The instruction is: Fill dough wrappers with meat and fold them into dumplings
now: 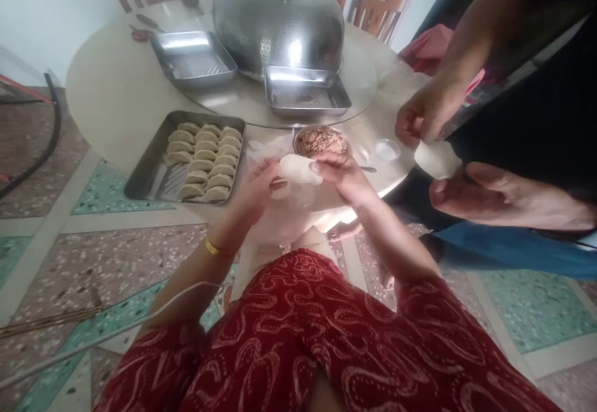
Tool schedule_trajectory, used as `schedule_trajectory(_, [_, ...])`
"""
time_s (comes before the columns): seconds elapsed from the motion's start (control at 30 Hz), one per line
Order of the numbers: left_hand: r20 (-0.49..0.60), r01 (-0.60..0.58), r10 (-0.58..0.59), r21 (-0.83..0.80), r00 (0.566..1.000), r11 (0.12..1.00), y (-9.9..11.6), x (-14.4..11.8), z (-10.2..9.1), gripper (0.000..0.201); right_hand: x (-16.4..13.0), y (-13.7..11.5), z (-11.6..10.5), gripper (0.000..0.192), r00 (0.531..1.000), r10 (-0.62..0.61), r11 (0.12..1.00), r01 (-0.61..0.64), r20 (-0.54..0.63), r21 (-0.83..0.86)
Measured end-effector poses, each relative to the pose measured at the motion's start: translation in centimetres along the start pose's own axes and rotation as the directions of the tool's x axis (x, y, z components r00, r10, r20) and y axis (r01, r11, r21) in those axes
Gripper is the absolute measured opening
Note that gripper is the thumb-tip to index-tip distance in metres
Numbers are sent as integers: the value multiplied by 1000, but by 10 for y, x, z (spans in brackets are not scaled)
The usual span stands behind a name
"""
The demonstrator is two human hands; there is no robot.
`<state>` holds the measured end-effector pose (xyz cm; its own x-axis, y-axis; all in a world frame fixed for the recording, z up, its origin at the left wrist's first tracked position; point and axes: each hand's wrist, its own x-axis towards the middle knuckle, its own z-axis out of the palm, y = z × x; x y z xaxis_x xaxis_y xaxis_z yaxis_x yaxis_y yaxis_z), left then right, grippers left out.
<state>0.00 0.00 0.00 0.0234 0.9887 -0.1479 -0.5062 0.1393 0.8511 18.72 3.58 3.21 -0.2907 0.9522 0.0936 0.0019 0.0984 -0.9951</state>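
A pale, flat dumpling wrapper (pixel 298 168) is stretched between my two hands, just in front of the table's near edge. My left hand (pixel 262 188) pinches its left side, and my right hand (pixel 339 175) grips the right side with the thumb on top. Right behind the wrapper sits a bowl of minced filling (pixel 321 140), partly hidden by my right hand. A spoon handle (pixel 367 168) pokes out to the right of that hand. To my left, a metal tray (pixel 161 172) holds rows of folded dumplings (pixel 205 160).
A large domed metal lid (pixel 280 20) stands at the back of the round table (pixel 102 82). Two metal trays (pixel 193 63) (pixel 308 98) lie before it. At right, a co-worker's hands (pixel 429 110) hold another wrapper (pixel 438 159). A small clear dish (pixel 387 149) sits near the edge.
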Motion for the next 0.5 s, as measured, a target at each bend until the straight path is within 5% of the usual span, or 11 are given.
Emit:
schedule_trajectory(0.13, [-217, 125, -200, -317, 956, 940, -21, -17, 7, 20, 28, -2, 0, 28, 992, -26, 982, 49, 125, -181])
schedule_trajectory(0.27, [-29, 321, -377, -467, 926, 824, -20, -28, 13, 42, 21, -7, 15, 12, 917, -209, 828, 351, 340, -438])
schedule_trajectory(0.4, [22, 240, -265, -505, 964, 829, -7, -30, 17, 46, -22, -18, 37, 17, 771, -322, 445, 635, 549, -631])
schedule_trajectory(0.5, [125, 184, -141, -466, 982, 866, 2, -37, 19, 56, -56, -21, 40, 10, 704, -460, 358, 704, 541, -613])
